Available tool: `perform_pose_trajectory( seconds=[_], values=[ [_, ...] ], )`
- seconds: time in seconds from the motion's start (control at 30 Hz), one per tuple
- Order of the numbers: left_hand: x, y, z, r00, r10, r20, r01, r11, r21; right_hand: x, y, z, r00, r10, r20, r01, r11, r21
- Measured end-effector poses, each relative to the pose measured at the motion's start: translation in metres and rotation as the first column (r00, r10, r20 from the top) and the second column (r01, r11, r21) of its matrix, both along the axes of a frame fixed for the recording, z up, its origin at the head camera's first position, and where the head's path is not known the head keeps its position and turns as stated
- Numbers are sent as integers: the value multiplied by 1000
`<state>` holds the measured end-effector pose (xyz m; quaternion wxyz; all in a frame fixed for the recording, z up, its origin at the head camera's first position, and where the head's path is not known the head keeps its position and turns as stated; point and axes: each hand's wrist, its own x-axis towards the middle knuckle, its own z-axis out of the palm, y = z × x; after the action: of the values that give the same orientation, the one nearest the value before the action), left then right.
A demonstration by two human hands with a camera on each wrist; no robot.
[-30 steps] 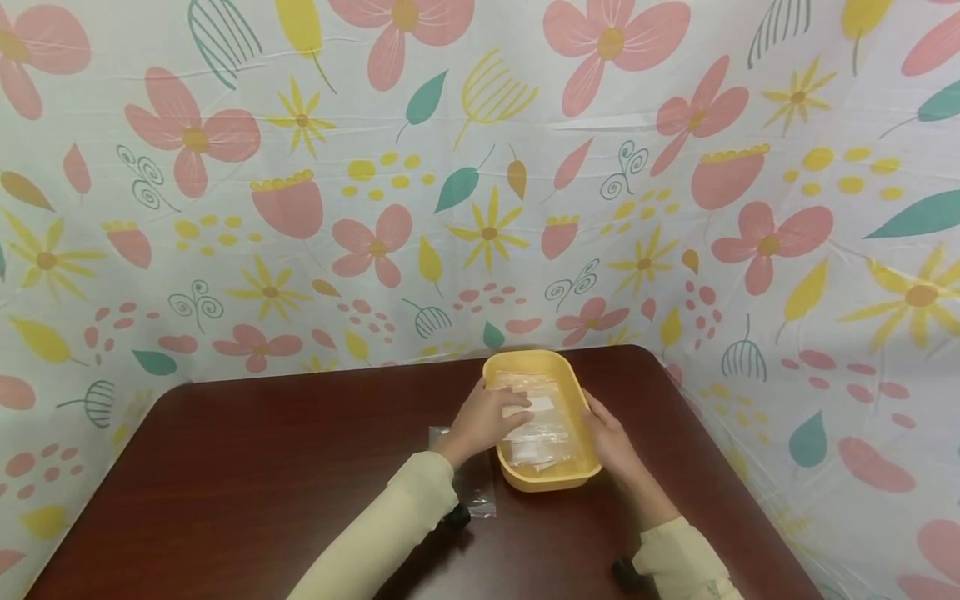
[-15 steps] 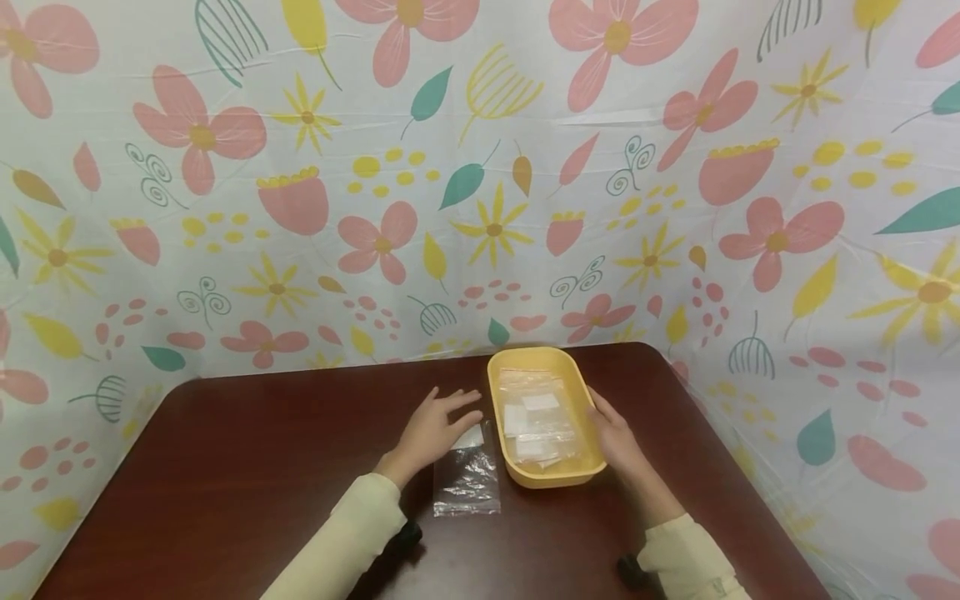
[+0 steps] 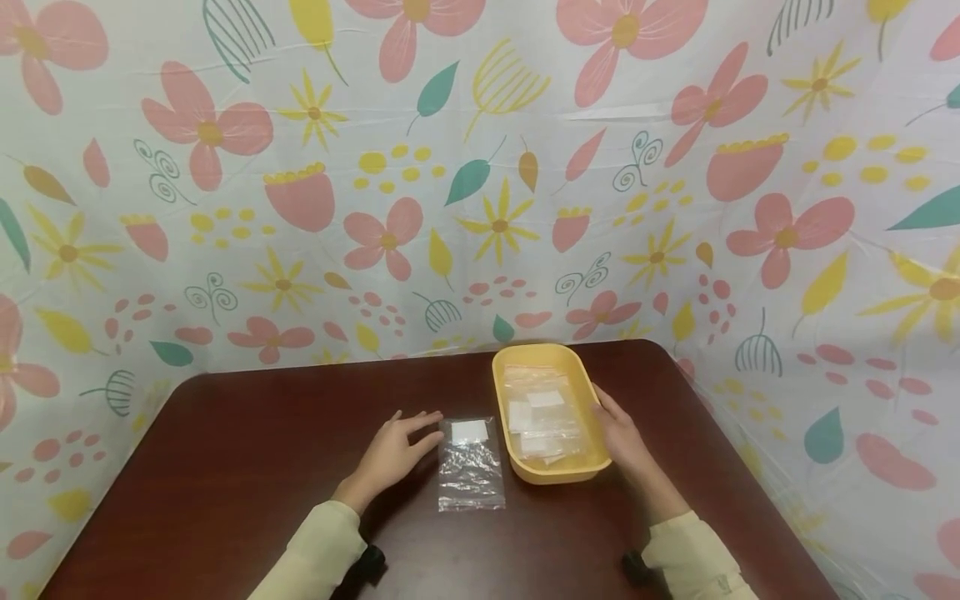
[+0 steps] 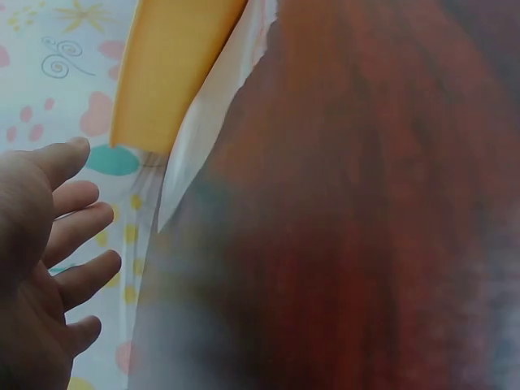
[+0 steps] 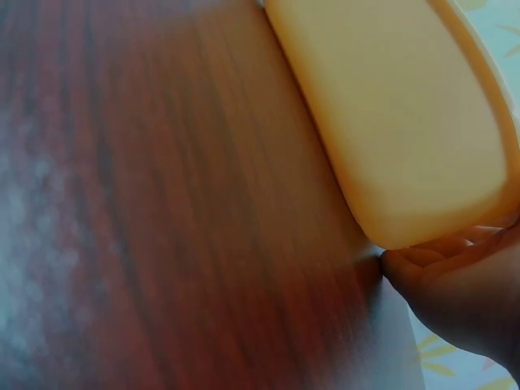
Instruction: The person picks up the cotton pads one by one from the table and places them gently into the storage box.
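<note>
In the head view my left hand [image 3: 396, 454] is spread low over the table, its fingertips right at the left edge of a clear zip bag [image 3: 472, 479]. This bag lies flat and has a white label [image 3: 469, 432] near its far end. Loose, parted fingers show on the same hand [image 4: 57, 244] in the left wrist view; it holds nothing. My right hand [image 3: 630, 442] rests along the right outer wall of a yellow plastic tray [image 3: 516, 467], fingers extended. Part of that hand [image 5: 463, 284] shows against the tray wall [image 5: 398, 122] in the right wrist view; some fingers are hidden.
Inside the tray several clear bags with white labels [image 3: 547, 399] lie overlapping. The dark brown tabletop [image 3: 285, 433] ends at a flower-printed curtain [image 3: 420, 167] behind and at the sides. The tray stands near the table's far edge, right of the single bag.
My left hand has drawn back leftward from over the tray to beside the single bag, uncovering it and the bags in the tray. My right hand stays at the tray's right side.
</note>
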<state>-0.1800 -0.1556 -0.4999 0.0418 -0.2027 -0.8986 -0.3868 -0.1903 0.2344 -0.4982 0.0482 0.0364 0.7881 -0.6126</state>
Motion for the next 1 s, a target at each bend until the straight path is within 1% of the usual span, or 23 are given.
perform_pose_trajectory(
  seconds=[0.1, 0.23, 0.3, 0.53, 0.83, 1.0],
  values=[
    [3, 0, -2, 1000, -1, 18, 1, 1000, -21, 0, 0, 1, 1000, -7, 2, 7, 1000, 10],
    [5, 3, -7, 1000, 0, 3, 1, 1000, -20, 0, 0, 1, 1000, -10, -2, 10, 1000, 3],
    [7, 6, -8, 1000, -4, 8, 4, 1000, -17, 0, 1, 1, 1000, -6, -4, 6, 1000, 0],
    [15, 11, -10, 997, -34, 72, 35, 999, -13, 1, 0, 0, 1000, -3, -5, 3, 1000, -19],
    [14, 10, -18, 996, -31, 80, 34, 999, -33, 1, -1, 0, 1000, -5, -2, 5, 1000, -17],
    [13, 10, -17, 996, -39, 78, 42, 998, -36, 1, 0, 1, 1000, -7, -5, 7, 1000, -18]
  ],
)
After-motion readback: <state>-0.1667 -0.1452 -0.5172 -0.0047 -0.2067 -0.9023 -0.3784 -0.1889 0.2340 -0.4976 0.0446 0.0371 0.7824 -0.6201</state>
